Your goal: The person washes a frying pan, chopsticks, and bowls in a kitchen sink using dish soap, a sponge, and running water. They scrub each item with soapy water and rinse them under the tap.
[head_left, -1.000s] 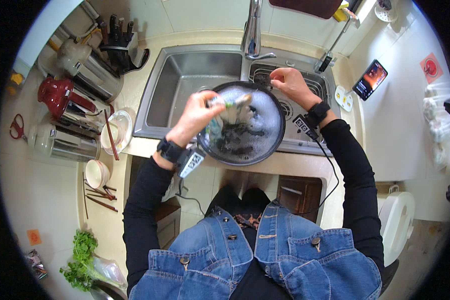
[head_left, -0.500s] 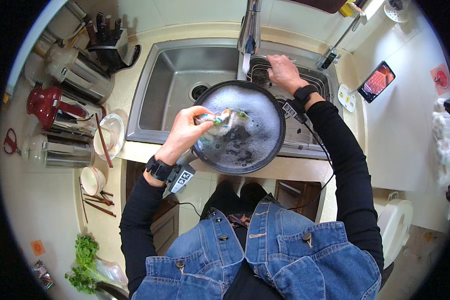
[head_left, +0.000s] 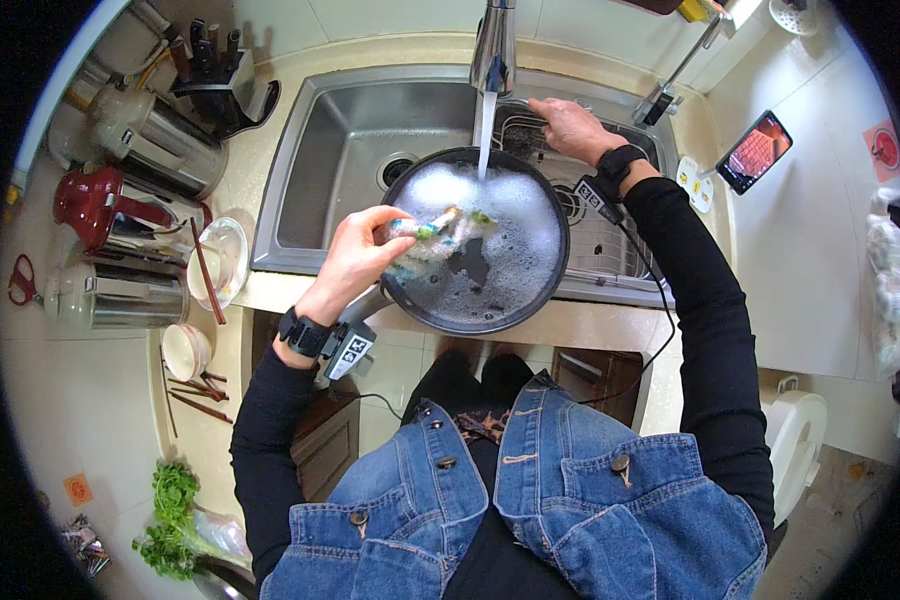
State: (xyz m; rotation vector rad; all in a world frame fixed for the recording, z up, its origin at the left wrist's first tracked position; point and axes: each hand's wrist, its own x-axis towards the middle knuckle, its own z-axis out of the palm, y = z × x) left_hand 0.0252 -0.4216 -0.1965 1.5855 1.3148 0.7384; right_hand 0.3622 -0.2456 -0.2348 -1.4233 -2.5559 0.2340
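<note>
A black frying pan (head_left: 475, 315) full of sudsy water sits over the sink's front edge, its handle (head_left: 368, 303) toward my left wrist. My left hand (head_left: 358, 252) is closed on a white dishcloth (head_left: 425, 250) with blue and green patches, which dips into the suds on the pan's left side. Water (head_left: 487, 135) runs from the chrome faucet (head_left: 493, 50) into the pan's far side. Beyond the pan, to the right of the stream, my right hand (head_left: 575, 132) hovers above the right basin. Its back faces me and most of its fingers are hidden.
A wire rack (head_left: 615, 245) lies in the right basin; the left basin (head_left: 345, 150) shows its drain. On the left counter stand a knife block (head_left: 220, 85), canisters (head_left: 155, 145), bowls (head_left: 185, 350), chopsticks (head_left: 208, 272) and leafy greens (head_left: 170, 520). A phone (head_left: 757, 152) is propped at the right.
Water now runs from the faucet into the pan; before, no stream showed. My left hand has shifted slightly left with the dishcloth. My right hand has moved a little farther away.
</note>
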